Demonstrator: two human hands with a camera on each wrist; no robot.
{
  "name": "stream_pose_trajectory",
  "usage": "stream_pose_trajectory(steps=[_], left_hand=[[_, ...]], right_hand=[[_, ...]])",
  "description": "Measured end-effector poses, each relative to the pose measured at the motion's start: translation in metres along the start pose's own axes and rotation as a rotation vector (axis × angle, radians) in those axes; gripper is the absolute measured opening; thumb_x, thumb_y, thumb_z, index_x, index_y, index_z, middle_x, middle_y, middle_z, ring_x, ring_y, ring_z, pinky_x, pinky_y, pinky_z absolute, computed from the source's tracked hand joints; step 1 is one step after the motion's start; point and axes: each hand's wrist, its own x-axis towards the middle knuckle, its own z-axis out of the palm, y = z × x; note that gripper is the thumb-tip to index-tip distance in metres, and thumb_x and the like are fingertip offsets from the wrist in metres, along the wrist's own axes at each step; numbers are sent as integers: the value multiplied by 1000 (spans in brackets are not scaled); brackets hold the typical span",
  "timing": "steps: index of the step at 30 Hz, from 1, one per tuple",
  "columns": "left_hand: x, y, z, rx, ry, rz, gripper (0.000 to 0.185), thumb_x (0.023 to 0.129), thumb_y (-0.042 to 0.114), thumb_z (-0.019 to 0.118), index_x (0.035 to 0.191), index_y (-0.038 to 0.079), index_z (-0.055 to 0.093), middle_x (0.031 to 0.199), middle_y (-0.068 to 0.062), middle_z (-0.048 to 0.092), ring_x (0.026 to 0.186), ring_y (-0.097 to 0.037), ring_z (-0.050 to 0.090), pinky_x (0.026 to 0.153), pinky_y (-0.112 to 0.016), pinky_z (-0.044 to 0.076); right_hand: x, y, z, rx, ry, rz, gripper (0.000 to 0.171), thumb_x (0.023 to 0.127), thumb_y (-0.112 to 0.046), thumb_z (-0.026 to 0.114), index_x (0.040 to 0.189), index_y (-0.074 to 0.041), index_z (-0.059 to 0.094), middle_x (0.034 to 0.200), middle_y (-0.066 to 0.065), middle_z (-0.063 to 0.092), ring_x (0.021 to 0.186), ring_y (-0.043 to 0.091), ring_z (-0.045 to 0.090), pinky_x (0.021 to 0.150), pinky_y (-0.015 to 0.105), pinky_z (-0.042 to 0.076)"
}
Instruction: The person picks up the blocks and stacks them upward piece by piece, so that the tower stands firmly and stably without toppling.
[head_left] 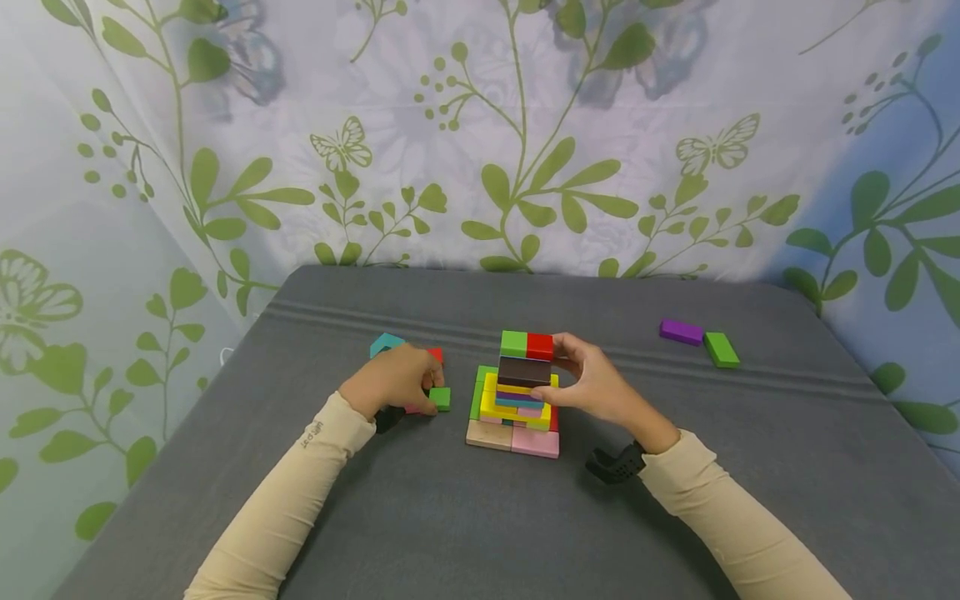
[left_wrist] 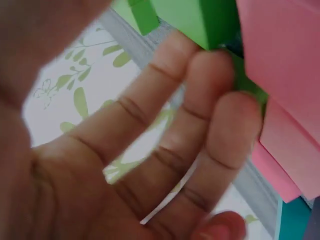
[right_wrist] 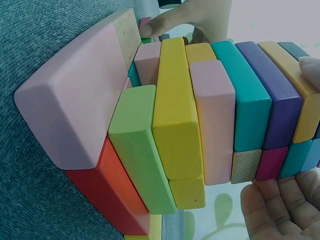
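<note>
Head view: the block tower [head_left: 517, 392] stands upright at the centre of the grey table [head_left: 420, 517], long axis vertical. The right hand [head_left: 592, 385] grips its upper layers from the right side, fingers curled. The left hand [head_left: 393, 379] pinches a small green block [head_left: 440, 398] lying on the table just left of the tower. A purple block [head_left: 681, 332] and a green block [head_left: 722, 349] lie well apart at the far right, with open surface in front.

Left wrist view: curled fingers [left_wrist: 200, 125] touch the green block [left_wrist: 200, 20] beside pink blocks [left_wrist: 285, 100].

Right wrist view: the tower's layered blocks [right_wrist: 200, 115] fill the frame, with the palm [right_wrist: 285, 205] close alongside.
</note>
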Motion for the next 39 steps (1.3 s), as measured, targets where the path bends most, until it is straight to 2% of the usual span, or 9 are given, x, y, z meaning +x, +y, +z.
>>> stream_pose_trajectory(steps=[6,10,16,20,24,31,35,39], left_hand=[[-4,7,-9,-129,71,187,27,86,15,93,108,11,79,108,2,78,105,-27,73,94,-44,59],[-11,18,-19,-205,148,292,25,86,15,89,109,11,79,107,3,78,103,-28,73,94,-50,59],[-20,38,-30,-195,329,433,26,86,16,86,110,10,79,104,5,75,97,-16,67,87,-41,58],[-19,49,-30,-166,426,513,30,89,16,88,116,6,79,106,-1,75,100,-19,68,91,-41,57],[-14,61,-26,-81,479,543,34,90,18,91,118,4,79,107,-4,77,98,-22,69,92,-43,56],[-10,71,-13,120,602,524,33,88,25,94,113,9,80,107,-2,80,99,-24,66,84,-41,52],[-8,71,-9,180,655,521,33,87,29,94,113,11,82,107,-3,78,97,-23,61,81,-39,49],[-6,71,-8,191,690,528,33,86,30,95,112,12,83,104,-3,74,93,-23,57,83,-41,49]], right_hand=[[0,1,0,-3,2,-3,56,88,-1,83,135,14,56,131,23,66,127,41,63,115,37,47],[0,2,0,-11,7,-4,56,87,0,83,135,14,57,130,23,66,127,41,63,115,40,48],[0,1,-1,-10,8,-2,55,87,0,83,134,13,57,129,23,66,127,41,63,117,54,45],[0,1,-1,-5,6,-10,54,88,0,83,133,13,57,128,22,66,126,41,63,117,58,42],[0,1,-1,-1,3,-17,53,88,0,83,133,13,58,127,21,66,126,40,63,117,55,43],[1,1,-1,0,-2,-29,52,88,0,84,131,13,58,126,21,67,126,41,64,115,46,47],[2,1,-1,0,-4,-30,51,89,0,83,131,13,58,127,21,67,126,40,64,116,48,46],[1,0,-1,0,-2,-34,51,89,0,83,132,13,58,127,21,67,125,40,64,116,49,46]])
